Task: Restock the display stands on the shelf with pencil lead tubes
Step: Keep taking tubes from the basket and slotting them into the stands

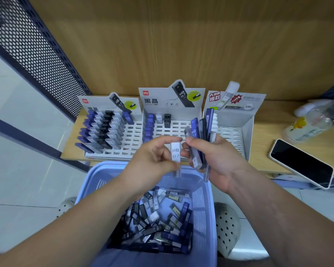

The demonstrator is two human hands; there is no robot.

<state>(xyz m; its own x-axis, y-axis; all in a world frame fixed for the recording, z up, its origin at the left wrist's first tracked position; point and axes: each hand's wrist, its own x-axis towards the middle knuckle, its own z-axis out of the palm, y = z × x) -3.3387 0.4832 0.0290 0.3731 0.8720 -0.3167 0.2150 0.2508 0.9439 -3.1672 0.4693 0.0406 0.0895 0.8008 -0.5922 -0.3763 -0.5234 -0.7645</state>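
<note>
Closest to the camera, below both hands, stood a blue plastic basket (207, 209) with a heap of loose lead tubes (158, 224) in its bottom: black, dark blue and white ones lying crisscross, several marked HB 0.7.

Above the basket the left hand (152, 158) pinched a single white tube (175, 153) between thumb and curled fingers. The tube stood roughly upright with its HB 0.7 print facing the camera. Just to its right, the right hand (216, 160) gripped a bundle of tubes (199, 135), fanned out and pointing up and away; blue, black and clear ones showed among them. The right thumb tip nearly met the left index finger over the top of the white tube.

Beyond the hands, three cardboard display stands sat side by side on the wooden shelf (262, 135). The left stand (127, 139), ahead and left of the left hand, held rows of blue, white and black tubes in its left-hand columns. The middle stand (179, 126), straight past the fingers, had a column of blue tubes on its left plus one white and one black tube at the back. The right stand (233, 132) showed its slotted white tray past the right hand.

Right of the right hand, a smartphone (301, 162) lay face up on the shelf's edge, with a clear plastic bottle (308, 126) lying behind it.
</note>
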